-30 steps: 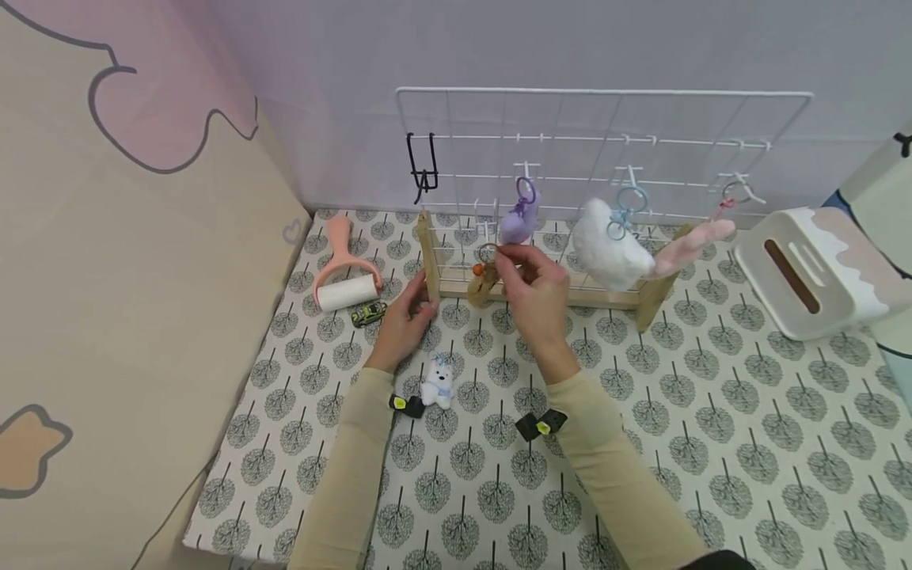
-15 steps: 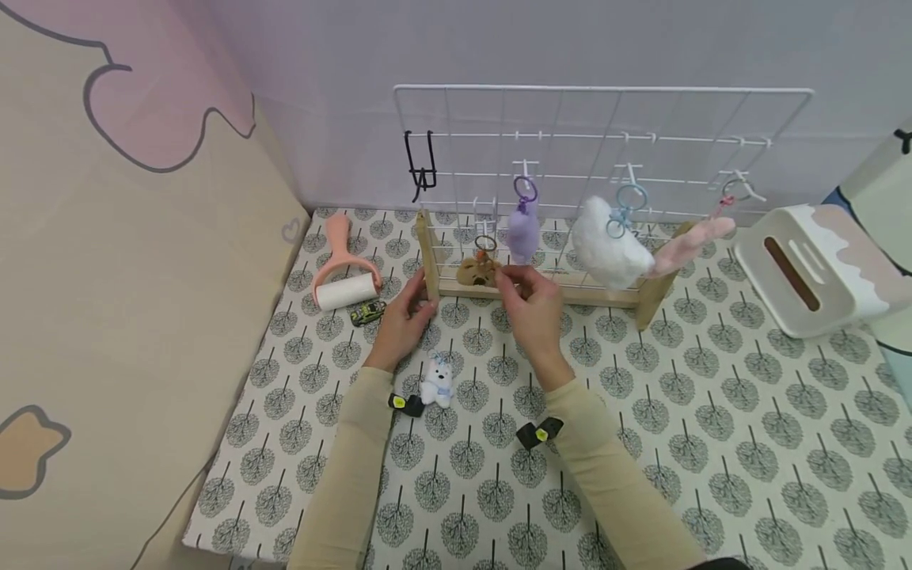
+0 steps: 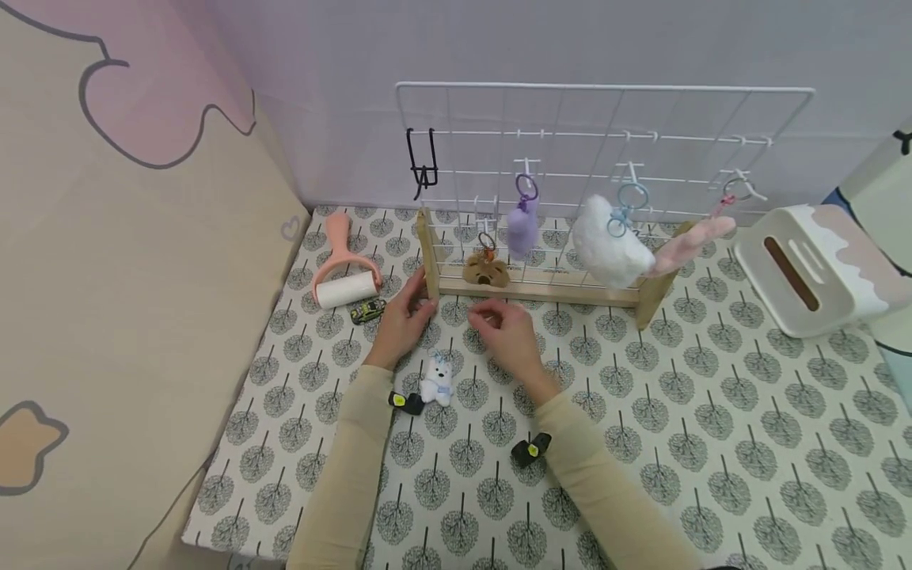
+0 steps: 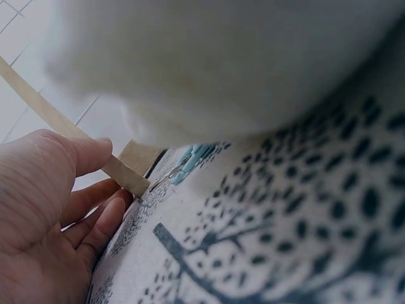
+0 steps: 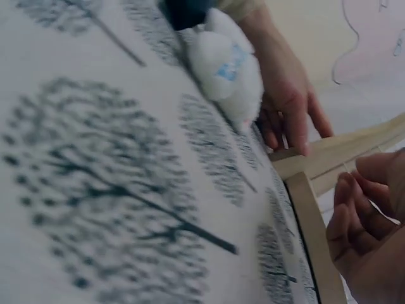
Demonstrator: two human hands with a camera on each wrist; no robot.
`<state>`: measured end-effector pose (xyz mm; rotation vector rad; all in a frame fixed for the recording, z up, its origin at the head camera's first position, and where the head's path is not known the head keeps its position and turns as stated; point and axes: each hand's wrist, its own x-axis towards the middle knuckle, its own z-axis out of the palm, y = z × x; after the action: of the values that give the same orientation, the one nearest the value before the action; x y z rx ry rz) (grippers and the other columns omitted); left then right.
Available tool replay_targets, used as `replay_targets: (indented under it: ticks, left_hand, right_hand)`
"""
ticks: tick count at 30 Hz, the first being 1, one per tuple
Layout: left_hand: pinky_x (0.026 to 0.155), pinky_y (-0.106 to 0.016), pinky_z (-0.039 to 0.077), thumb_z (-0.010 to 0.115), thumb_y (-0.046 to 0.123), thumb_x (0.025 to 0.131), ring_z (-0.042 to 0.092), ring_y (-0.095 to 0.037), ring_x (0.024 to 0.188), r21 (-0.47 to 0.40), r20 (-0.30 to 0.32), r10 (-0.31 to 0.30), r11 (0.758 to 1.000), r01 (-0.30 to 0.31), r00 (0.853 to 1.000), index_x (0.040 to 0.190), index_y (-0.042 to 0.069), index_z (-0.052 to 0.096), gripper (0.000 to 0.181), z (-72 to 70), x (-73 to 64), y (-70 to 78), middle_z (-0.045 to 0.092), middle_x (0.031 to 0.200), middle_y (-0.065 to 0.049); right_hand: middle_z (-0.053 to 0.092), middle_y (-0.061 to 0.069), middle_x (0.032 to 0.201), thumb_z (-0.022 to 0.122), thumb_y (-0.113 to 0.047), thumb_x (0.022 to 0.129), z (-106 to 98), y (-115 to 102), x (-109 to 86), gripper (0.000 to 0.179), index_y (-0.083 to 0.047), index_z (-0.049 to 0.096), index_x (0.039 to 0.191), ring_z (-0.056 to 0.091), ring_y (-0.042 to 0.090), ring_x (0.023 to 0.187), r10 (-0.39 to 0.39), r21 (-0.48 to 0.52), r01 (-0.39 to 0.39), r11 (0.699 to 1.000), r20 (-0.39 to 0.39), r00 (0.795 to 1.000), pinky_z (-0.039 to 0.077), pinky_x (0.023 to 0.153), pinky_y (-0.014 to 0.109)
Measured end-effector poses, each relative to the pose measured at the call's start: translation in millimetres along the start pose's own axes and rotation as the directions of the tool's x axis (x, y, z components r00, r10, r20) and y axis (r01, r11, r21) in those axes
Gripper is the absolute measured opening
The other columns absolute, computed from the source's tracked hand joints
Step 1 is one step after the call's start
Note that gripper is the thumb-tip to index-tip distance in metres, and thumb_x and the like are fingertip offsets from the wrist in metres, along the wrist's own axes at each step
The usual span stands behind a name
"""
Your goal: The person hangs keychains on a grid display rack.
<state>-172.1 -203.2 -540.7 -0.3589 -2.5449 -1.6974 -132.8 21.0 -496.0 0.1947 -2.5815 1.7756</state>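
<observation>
My left hand (image 3: 402, 321) grips the left wooden leg (image 3: 429, 255) of a white wire grid rack (image 3: 570, 176); in the left wrist view thumb and fingers lie on either side of that leg (image 4: 130, 176). Just in front of the rack's wooden base, my right hand (image 3: 509, 336) holds nothing, its fingers loosely curled. Beyond it a brown bear-head keychain (image 3: 487, 271) hangs by its ring from a low white hook. Between the forearms a small white plush dog (image 3: 437, 381) with blue bows lies on the tablecloth; it looms large and blurred in the left wrist view.
Purple (image 3: 522, 229), fluffy white (image 3: 606, 245) and pink (image 3: 691, 247) plush keychains hang along the rack. A black hook (image 3: 423, 168) sits at its upper left. A pink lint roller (image 3: 347, 291) and toy car (image 3: 368, 311) lie left; a white-and-pink box (image 3: 819, 273) stands right.
My right hand has let go of the bear keychain, which now hangs on the low hook, and has drawn back toward me. The left hand has stayed on the rack's leg.
</observation>
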Motion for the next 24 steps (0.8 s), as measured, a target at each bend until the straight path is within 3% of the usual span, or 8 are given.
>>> replay_targets:
  ticks: [4,8,17,24]
  left_hand:
    - [0.097,-0.046,0.053,0.066,0.014,0.105,0.067,-0.031,0.116,-0.019,0.003,-0.017,1.000,0.018,1.000,0.166,0.025,0.037,0.068,0.2,-0.4,2.8,0.062,0.147,-0.013]
    - [0.099,-0.052,0.052,0.064,0.011,0.106,0.066,-0.038,0.115,-0.024,0.008,-0.032,0.999,0.032,0.999,0.167,0.020,0.034,0.068,0.5,-1.0,7.7,0.060,0.150,-0.018]
    - [0.097,-0.045,0.053,0.065,0.020,0.106,0.068,-0.028,0.109,0.007,0.002,-0.036,0.999,0.036,0.999,0.166,0.031,0.036,0.068,0.1,-0.2,2.2,0.065,0.144,-0.012]
    - [0.096,-0.043,0.053,0.065,0.021,0.106,0.068,-0.028,0.108,0.003,-0.001,-0.036,0.999,0.036,0.999,0.166,0.032,0.037,0.067,-0.7,0.3,1.9,0.065,0.144,-0.012]
  right_hand:
    - [0.077,0.005,0.097,0.075,-0.019,0.097,14.1,5.3,-5.2,0.022,-0.007,0.079,0.114,0.068,0.016,0.084,-0.009,-0.114,0.033,0.993,0.204,0.979,0.057,0.081,0.033]
    - [0.078,0.004,0.102,0.076,-0.017,0.096,28.1,8.8,-7.2,0.025,-0.006,0.077,0.119,0.071,0.017,0.091,-0.007,-0.177,0.065,0.982,0.309,0.951,0.058,0.087,0.037]
    - [0.077,0.006,0.108,0.075,-0.019,0.097,41.5,4.8,-4.9,0.027,-0.007,0.076,0.121,0.071,0.022,0.098,-0.044,-0.279,0.146,0.949,0.342,0.939,0.056,0.093,0.041]
    - [0.076,0.006,0.106,0.074,-0.022,0.095,48.5,1.9,-5.7,0.024,-0.010,0.079,0.115,0.068,0.027,0.099,-0.119,-0.385,0.253,0.888,0.338,0.933,0.049,0.098,0.050]
